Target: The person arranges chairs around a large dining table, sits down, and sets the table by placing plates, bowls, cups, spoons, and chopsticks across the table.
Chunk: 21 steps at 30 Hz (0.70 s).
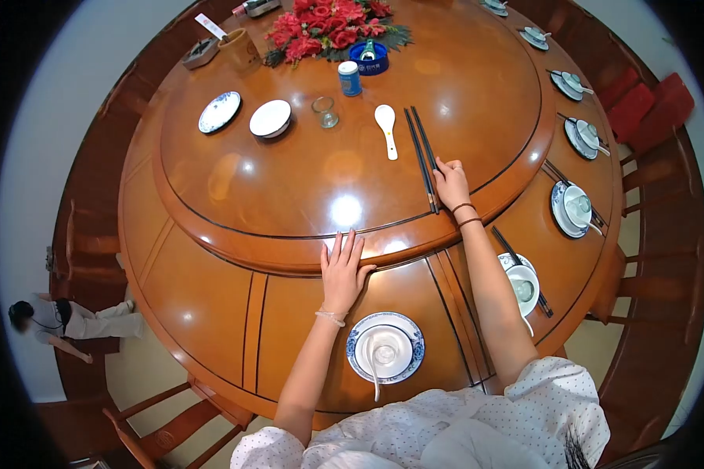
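Note:
My right hand [452,186] is at the lower part of two dark chopsticks [421,156], its fingers closed at the right-hand stick. The chopsticks lie side by side on the raised round turntable [289,187]. To their left is a white spoon [386,133], followed by a small glass [325,113], a white bowl [271,119] and a blue-patterned plate [220,112]. My left hand [344,270] rests on the turntable's near edge, fingers spread, holding nothing. Below it, a bowl with a glass and spoon sits on a blue-rimmed plate [383,316].
Red flowers [328,31], a blue ashtray [368,66], a blue-and-white container [350,79] and a brown holder [238,51] stand farther back. Several place settings line the right side. Wooden chairs surround the table [211,313]. Another person [70,319] is at the far left.

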Motion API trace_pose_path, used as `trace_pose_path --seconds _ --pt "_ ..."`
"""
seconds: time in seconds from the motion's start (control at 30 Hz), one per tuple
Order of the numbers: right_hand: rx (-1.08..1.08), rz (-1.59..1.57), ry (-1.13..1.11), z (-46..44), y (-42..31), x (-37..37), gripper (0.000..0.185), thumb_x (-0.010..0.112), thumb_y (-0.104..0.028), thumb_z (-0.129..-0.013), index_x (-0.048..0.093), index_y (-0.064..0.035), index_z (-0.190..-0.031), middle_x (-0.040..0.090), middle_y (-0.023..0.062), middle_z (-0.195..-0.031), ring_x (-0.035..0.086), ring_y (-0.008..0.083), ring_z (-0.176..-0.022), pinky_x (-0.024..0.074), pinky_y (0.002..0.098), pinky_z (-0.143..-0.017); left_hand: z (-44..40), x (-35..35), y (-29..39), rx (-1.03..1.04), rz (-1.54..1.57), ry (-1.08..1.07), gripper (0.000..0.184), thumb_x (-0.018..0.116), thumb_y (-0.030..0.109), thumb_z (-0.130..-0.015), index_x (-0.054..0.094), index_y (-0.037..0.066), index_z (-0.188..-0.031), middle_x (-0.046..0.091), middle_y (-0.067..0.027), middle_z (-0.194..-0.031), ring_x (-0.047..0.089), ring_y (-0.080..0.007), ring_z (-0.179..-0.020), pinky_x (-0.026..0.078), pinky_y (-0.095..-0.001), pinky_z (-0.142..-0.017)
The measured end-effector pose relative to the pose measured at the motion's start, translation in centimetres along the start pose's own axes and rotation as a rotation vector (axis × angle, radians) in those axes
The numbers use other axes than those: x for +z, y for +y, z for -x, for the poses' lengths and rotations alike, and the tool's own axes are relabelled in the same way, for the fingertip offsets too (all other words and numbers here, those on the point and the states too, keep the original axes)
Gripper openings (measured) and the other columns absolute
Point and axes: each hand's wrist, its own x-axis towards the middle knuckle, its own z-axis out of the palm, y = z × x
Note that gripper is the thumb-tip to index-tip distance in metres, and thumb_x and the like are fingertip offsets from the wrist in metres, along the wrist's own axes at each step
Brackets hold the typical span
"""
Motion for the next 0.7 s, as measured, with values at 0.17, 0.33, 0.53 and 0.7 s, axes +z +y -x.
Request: trace_pose_path --seconds 0.17,0.33,0.53,0.7 --pt "-0.012 -0.079 -0.018 -0.8 1.6 -0.5 0.029 0.059 -0.015 -0.078 0.06 -0.0081 -0.106 0.05 0.0136 -0.09 0.051 0.0275 -0.085 0.0421 0.0329 -0.079 -0.2 -1.2 1.2 -0.1 0.321 0.038 0.039 0.06 0.021 -0.079 0.053 0.005 -0.114 0.046 -0.011 -0.126 0.036 -0.0298 -0.121 0.022 -0.0472 -0.1" --pt "-0.053 -0.094 -0.061 -1.7 3.1 -1.4 0.03 0.061 -0.015 -0.078 0.06 -0.0069 -0.106 0.049 0.0135 -0.09 0.051 0.0262 -0.084 0.043 0.032 -0.077 5.7 -4.0 2.7 -0.299 0.552 0.197 0.017 0.056 0.006 -0.08 0.061 0.0 -0.095 0.058 -0.0139 -0.109 0.052 -0.0272 -0.106 0.039 -0.0354 -0.091" --pt "-0.074 -0.14 -0.078 -2.4 4.0 -2.2 0.034 0.063 -0.015 -0.076 0.058 -0.0035 -0.108 0.049 0.0132 -0.089 0.052 0.0242 -0.079 0.0444 0.0308 -0.074 17.1 -7.3 4.5 -0.638 0.461 0.161 0.015 0.054 0.01 -0.083 0.06 0.0 -0.092 0.061 -0.0128 -0.093 0.057 -0.023 -0.084 0.045 -0.0319 -0.075" --pt "-0.03 -0.176 -0.068 -2.5 4.6 -2.5 0.041 0.064 -0.014 -0.076 0.053 -0.0008 -0.114 0.046 0.0099 -0.09 0.051 0.0182 -0.075 0.045 0.0287 -0.071 21.6 -8.1 6.9 -0.956 0.544 -0.028 0.032 0.051 0.023 -0.087 0.05 0.0 -0.109 0.061 -0.011 -0.074 0.058 -0.0175 -0.065 0.046 -0.0277 -0.06"
